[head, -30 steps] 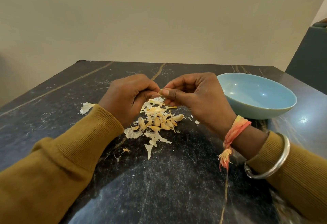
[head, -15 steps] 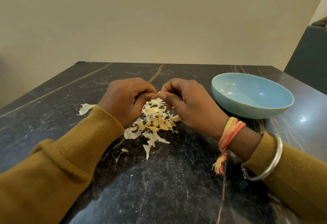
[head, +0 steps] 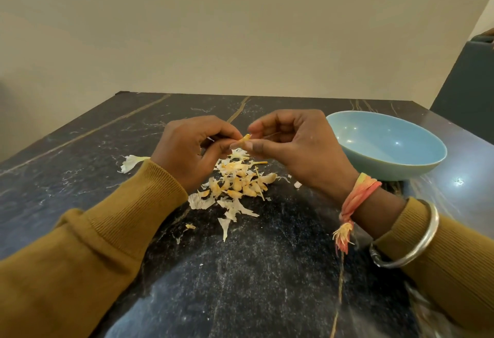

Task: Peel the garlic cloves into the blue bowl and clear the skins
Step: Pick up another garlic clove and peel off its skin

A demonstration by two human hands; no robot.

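Black stone veined with white and thin gold lines makes up the counter [head: 267, 279], which fills the lower two thirds of the head view. A plain beige wall stands behind it.

At the middle of the frame the left hand [head: 192, 148] and the right hand [head: 296, 145] meet above the counter, both in mustard-yellow ribbed sleeves. Between them is a small pale-yellow garlic clove [head: 245, 138]. The left hand's fingers [head: 224, 134] are curled and pinch its left end. The right hand's thumb and forefinger are closed on its right end, with the other fingers bent in behind.

Directly below the hands, slightly lower in the frame, lies a loose pile of papery white skins and yellowish garlic cloves [head: 238, 182] on the counter. Which pieces are peeled cannot be told.

A single curled white skin [head: 131, 162] lies apart at middle left, just beside the left sleeve.

The round glazed light-blue bowl [head: 417, 169] stands upright on the counter at middle right, near the right hand but not touching it.

The right wrist carries an orange-and-yellow thread band [head: 358, 193] and, lower down, a silver metal bangle [head: 417, 241].
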